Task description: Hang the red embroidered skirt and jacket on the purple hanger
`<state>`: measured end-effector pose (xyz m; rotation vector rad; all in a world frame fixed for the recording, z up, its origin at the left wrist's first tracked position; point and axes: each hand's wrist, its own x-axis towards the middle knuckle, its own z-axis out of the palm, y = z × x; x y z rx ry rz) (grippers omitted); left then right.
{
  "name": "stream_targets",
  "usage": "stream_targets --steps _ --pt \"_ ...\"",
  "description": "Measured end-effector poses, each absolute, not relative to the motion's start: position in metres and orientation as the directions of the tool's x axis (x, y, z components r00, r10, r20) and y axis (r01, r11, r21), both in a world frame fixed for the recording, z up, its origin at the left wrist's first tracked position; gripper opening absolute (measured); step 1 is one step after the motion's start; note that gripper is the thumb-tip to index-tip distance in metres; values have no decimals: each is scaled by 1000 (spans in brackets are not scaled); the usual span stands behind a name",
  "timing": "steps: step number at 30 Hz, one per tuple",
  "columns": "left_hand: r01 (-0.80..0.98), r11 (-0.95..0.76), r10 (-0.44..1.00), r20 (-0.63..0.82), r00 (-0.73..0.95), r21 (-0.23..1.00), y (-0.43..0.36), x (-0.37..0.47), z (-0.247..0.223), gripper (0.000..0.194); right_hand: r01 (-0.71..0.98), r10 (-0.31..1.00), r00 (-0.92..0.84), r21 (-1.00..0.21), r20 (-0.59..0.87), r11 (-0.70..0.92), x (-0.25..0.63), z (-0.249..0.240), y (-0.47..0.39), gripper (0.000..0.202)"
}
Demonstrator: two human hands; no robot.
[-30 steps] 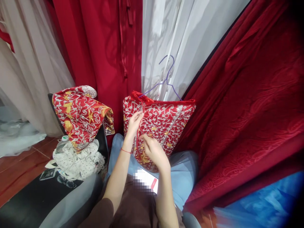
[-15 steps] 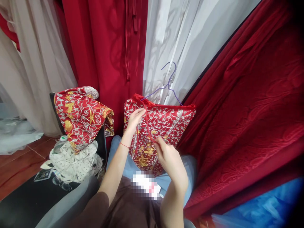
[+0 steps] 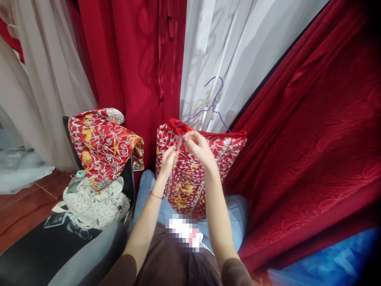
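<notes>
A red skirt-like garment [image 3: 190, 169] with silver and gold embroidery hangs from a purple wire hanger [image 3: 213, 105] before my knees. A narrow red fabric tie [image 3: 178, 141] drops from its red waistband [image 3: 217, 134] near the left end. My left hand [image 3: 170, 158] is closed, pinching the tie a little below the waistband. Just right of it, my right hand [image 3: 198, 145] is closed with bent fingers, its fingertips beside the top of the tie. Whatever lies between those right fingertips is too small to make out.
On my left, a black chair [image 3: 129, 182] carries another embroidered red garment [image 3: 104, 147]. A dotted white cloth [image 3: 95, 204], a bottle [image 3: 77, 178] and glasses [image 3: 79, 230] lie on its black seat. Red curtains [image 3: 133, 59] and a large red cloth [image 3: 312, 139] hang around.
My right hand has moved up and left from the tie's lower end to near the waistband. My left hand has slid slightly down and now pinches the tie.
</notes>
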<state>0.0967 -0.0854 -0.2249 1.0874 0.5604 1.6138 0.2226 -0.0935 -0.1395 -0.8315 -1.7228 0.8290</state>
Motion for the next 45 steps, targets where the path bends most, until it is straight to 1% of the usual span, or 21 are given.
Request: stream_targets --steps 3,6,8,10,12,14,16,19,21,23,24,25,27,28,31,34,36,38,41,43,45 --pt "-523 -336 930 363 -55 783 -95 98 -226 33 211 889 -186 -866 419 453 208 -131 -64 8" --pt "-509 -356 921 386 -50 784 -101 97 -222 38 364 924 -109 -850 366 380 203 -131 -54 11" --pt "-500 -374 915 400 -59 781 -103 95 -220 39 546 918 -170 -741 359 391 203 -131 -57 9" --pt "-499 -389 911 405 -81 774 -103 94 -217 40 711 895 -348 -544 280 447 203 -128 -62 14" --pt "-499 -394 911 401 -97 772 -104 93 -215 41 763 850 -513 -389 120 516 203 -123 -65 22" --pt "-494 -386 915 392 -97 779 -104 92 -215 41 749 811 -583 -349 56 563 204 -119 -67 25" --pt "-493 -376 920 381 -96 785 -104 91 -215 41 710 788 -599 -362 142 604 206 -117 -69 26" --pt "-496 -364 926 364 -101 789 -103 89 -216 38 554 707 -584 -440 399 706 217 -123 -74 26" --pt "-501 -362 928 356 -112 786 -101 87 -217 36 386 668 -426 -545 610 744 226 -136 -79 23" --pt "-504 -363 928 352 -121 783 -100 86 -217 35 243 673 -123 -635 730 733 234 -153 -83 20" --pt "-503 -363 928 352 -120 784 -100 85 -217 34 194 698 -16 -683 716 704 237 -163 -83 19" --pt "-500 -361 929 353 -114 788 -100 85 -216 34 160 740 25 -734 672 660 238 -173 -83 17" --pt "-483 -363 926 365 -93 797 -101 86 -213 33 119 827 -45 -819 560 561 235 -189 -78 10" --pt "-471 -366 924 375 -80 802 -101 87 -210 32 87 848 -110 -845 519 528 231 -195 -75 13" --pt "-402 -378 912 409 -8 834 -100 89 -199 32 -129 837 -202 -861 509 492 218 -201 -62 29" --pt "-283 -407 892 445 82 868 -93 86 -183 27 -298 850 -208 -859 484 417 216 -196 -53 24" --pt "-194 -452 878 473 76 871 -86 79 -171 21 -264 876 -214 -889 433 375 224 -191 -51 17" --pt "-99 -470 874 478 84 877 -78 69 -160 24 -166 885 -260 -921 386 353 237 -186 -50 13" --pt "1 -433 877 421 233 901 -69 59 -145 26 -58 858 -320 -912 403 407 246 -181 -49 16" --pt "19 -424 867 400 297 905 -67 58 -140 24 -76 828 -356 -897 433 436 242 -179 -46 24" --pt "27 -458 856 432 284 889 -66 60 -139 23 -167 806 -388 -894 447 415 232 -178 -42 30"
